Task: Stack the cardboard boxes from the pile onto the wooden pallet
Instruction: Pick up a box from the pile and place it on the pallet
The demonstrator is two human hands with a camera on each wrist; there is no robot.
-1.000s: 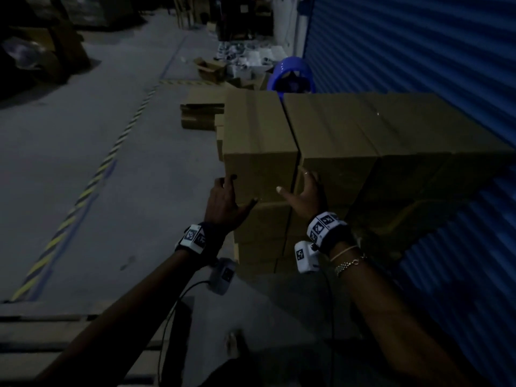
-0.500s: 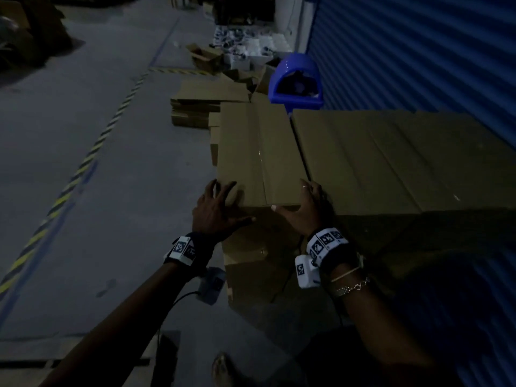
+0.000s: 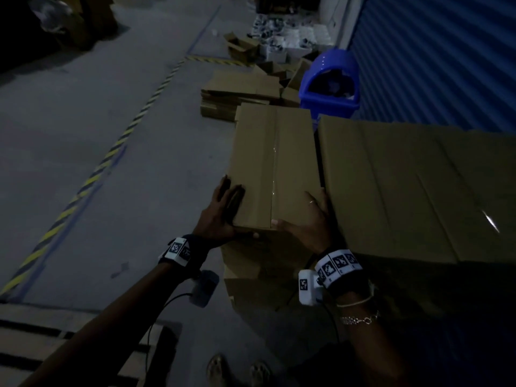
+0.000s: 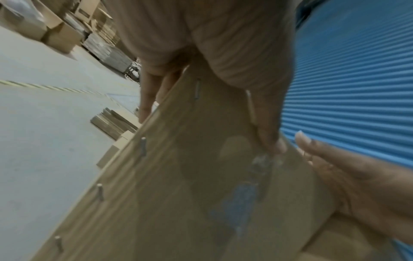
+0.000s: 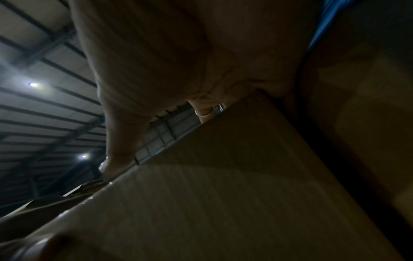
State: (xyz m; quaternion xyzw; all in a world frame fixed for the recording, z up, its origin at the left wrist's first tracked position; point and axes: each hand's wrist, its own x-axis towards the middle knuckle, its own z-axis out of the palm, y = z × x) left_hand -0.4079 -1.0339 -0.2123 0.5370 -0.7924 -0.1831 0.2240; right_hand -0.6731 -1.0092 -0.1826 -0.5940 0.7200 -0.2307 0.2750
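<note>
A taped cardboard box (image 3: 275, 163) tops the left end of the pile (image 3: 418, 191). My left hand (image 3: 223, 210) grips its near left corner, fingers down the left side and thumb on the front face. My right hand (image 3: 307, 219) holds the near right corner, thumb on the top edge and fingers in the gap beside the neighbouring box. The left wrist view shows my left hand (image 4: 201, 88) over the stapled box edge (image 4: 178, 176). In the right wrist view my right hand (image 5: 178, 70) clasps the box (image 5: 223, 194). The wooden pallet (image 3: 28, 344) lies at the lower left.
A blue roller shutter (image 3: 446, 65) runs behind the pile on the right. Beyond the pile stand a blue bin (image 3: 329, 85) and a stack of flattened cardboard (image 3: 237, 93). Yellow-black floor tape (image 3: 111, 157) crosses the concrete floor. My feet (image 3: 237, 370) are near the pile.
Both hands have moved from the box's front face up to its near top corners and taken hold. My view has come closer and tilted down over the pile.
</note>
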